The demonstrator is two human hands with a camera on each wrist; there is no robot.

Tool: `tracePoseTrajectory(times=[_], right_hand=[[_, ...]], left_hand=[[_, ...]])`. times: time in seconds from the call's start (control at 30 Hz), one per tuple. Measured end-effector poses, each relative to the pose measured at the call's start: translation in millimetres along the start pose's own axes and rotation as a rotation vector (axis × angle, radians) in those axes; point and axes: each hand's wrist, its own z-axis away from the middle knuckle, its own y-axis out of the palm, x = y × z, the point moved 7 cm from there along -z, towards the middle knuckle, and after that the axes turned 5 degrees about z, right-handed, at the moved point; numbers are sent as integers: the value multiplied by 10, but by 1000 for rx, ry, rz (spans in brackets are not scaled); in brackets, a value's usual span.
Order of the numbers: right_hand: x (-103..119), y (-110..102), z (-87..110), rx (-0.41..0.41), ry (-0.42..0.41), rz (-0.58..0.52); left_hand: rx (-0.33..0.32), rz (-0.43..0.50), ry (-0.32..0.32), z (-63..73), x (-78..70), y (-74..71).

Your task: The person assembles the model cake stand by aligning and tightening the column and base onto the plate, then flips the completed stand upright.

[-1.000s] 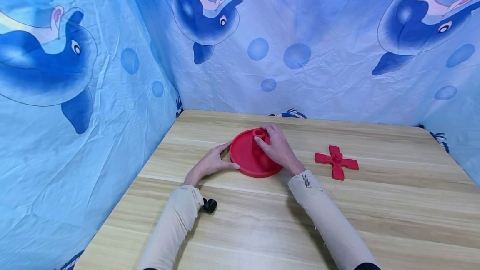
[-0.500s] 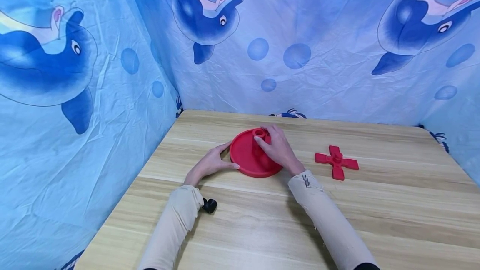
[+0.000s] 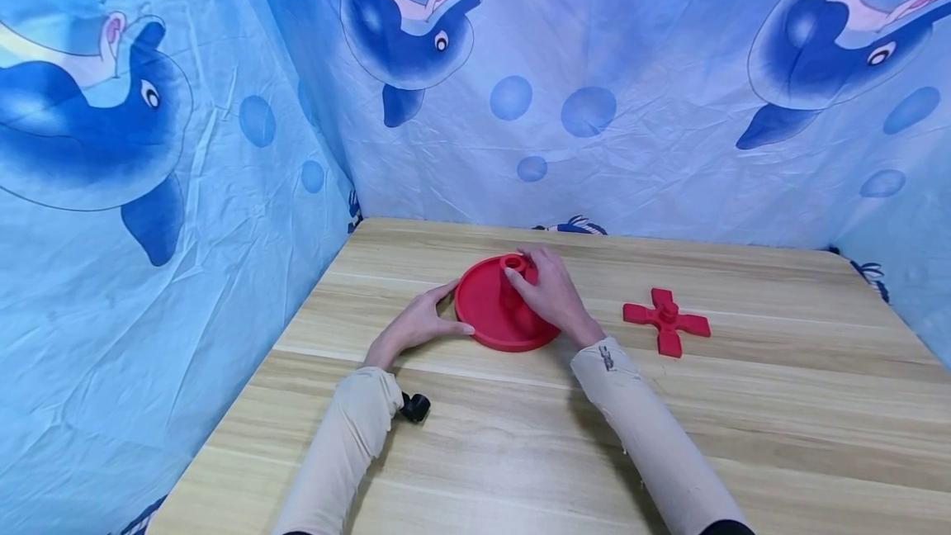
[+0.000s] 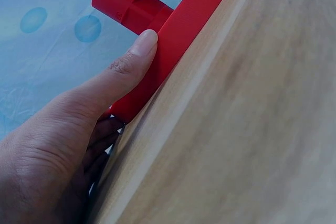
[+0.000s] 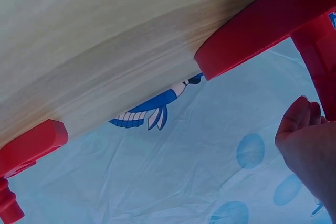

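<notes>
A round, shallow red tray [image 3: 479, 312] with a low raised rim lies on the table in the head view. Upright inside it, right of centre, stands a hollow red tube [image 3: 509, 291]. My left hand [image 3: 416, 323] holds the tray's left side, its thumb [image 4: 137, 56] on the outer rim in the left wrist view and the other fingers behind. Around the tube's upper part, my right hand [image 3: 553, 294] grips with thumb in front and fingers on the far side. A red cross-shaped piece [image 3: 667, 321] with a short central peg lies to the right, apart from both hands.
The wood-grain table [image 3: 505, 452] is backed by blue curtains [image 3: 550, 40] printed with dolphins and bubbles. A small black object [image 3: 416, 408] shows beside the left sleeve [image 3: 349, 428]. The right sleeve [image 3: 650, 428] crosses the front right of the table.
</notes>
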Motion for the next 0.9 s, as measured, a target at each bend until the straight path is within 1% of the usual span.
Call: tracePoseTrajectory(times=[0.17,0.4,0.67,0.9], right_hand=[[32,-1,-3,6,-39,-1],[22,-15,-3,7,-4,-3],[9,8,4,19,-36,13],[-2,18,-6,45,6,3]], left_hand=[[3,2,5,4,0,-2],[2,7,14,11,-10,1],[1,9,10,11,-13,5],[-2,-2,17,15,-13,-4]])
